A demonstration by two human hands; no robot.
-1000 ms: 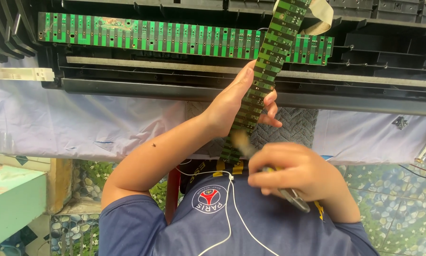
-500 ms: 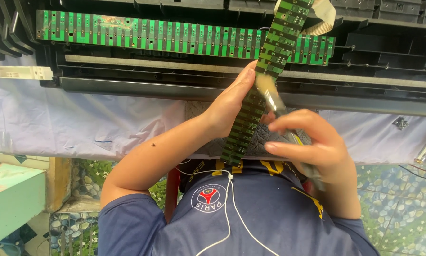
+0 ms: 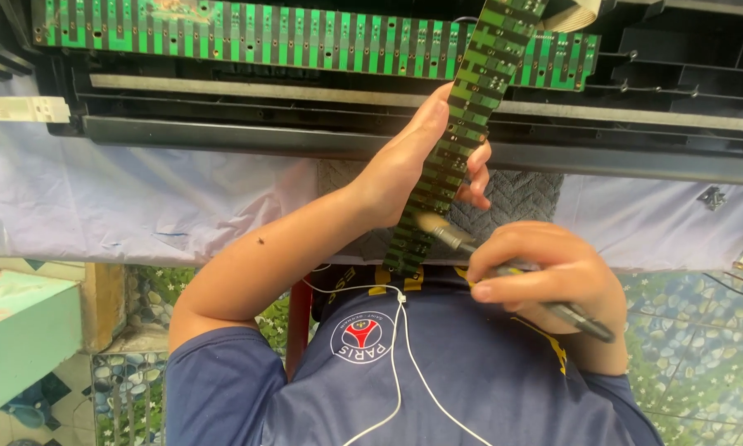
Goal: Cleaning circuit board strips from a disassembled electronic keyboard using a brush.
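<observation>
My left hand (image 3: 404, 169) grips a narrow green circuit board strip (image 3: 470, 99) and holds it tilted, its upper end over the black chassis. My right hand (image 3: 545, 268) is closed on a small brush (image 3: 446, 233) with a dark handle. The pale bristles touch the strip's lower part, just under my left hand. A second, long green circuit board (image 3: 264, 37) lies flat in the black keyboard chassis (image 3: 305, 132) along the top of the view.
A white cloth (image 3: 140, 198) covers the table under the chassis. A pale green box (image 3: 16, 339) stands at lower left over patterned floor tiles (image 3: 132, 388). A white earphone cable (image 3: 396, 347) hangs down my blue shirt.
My right hand has drawn the brush down the strip, from near its middle to its lower end. My left hand still holds the strip at the same tilt.
</observation>
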